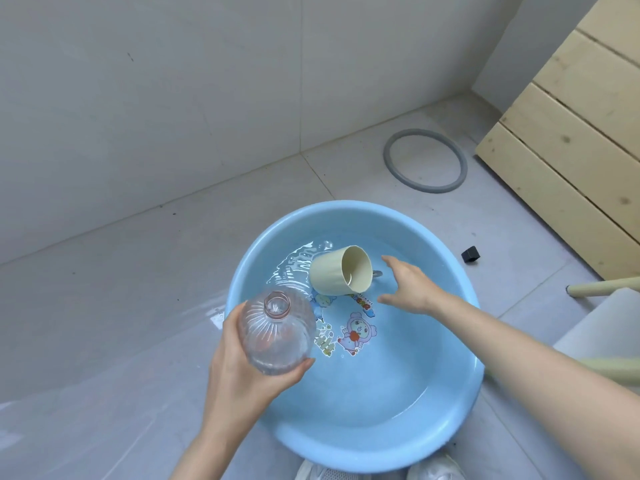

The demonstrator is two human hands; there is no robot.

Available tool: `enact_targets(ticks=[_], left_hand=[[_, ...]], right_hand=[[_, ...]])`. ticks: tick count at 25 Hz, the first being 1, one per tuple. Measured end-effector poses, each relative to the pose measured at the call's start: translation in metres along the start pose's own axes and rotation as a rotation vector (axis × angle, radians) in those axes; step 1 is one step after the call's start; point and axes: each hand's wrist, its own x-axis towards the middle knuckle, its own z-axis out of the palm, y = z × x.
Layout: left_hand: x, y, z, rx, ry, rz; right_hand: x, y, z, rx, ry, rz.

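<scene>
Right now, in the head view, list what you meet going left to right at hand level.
From the left: left hand gripping the clear bottle, cream cup, right hand, black block, wooden panel.

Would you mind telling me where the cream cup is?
In the head view, the cream cup lies on its side in the water at the far side of the blue basin, beyond and right of the clear bottle.

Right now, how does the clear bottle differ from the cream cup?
The bottle is see-through and ribbed; the cup is opaque cream. The left hand holds the bottle above the blue basin's edge; the cup lies on its side in the basin's water. The bottle's mouth is narrow, the cup's wide. Both are open-mouthed.
</scene>
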Motion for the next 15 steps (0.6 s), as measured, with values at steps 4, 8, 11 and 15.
enact_targets(ticks=[4, 8, 11, 15], left_hand=[[-0.006, -0.010, 0.011, 0.129, 0.069, 0.010], [-0.007, -0.015, 0.023, 0.229, 0.103, 0.049], [-0.005, -0.013, 0.031, 0.283, 0.122, 0.054], [-0.005, -0.018, 0.035, 0.368, 0.132, 0.049]], right_hand=[[0.026, 0.005, 0.023, 0.051, 0.029, 0.028], [0.036, 0.010, 0.036, 0.065, 0.079, 0.002], [0.035, 0.011, 0.042, 0.093, 0.059, -0.035], [0.028, 0.001, 0.050, 0.220, 0.027, -0.049]])
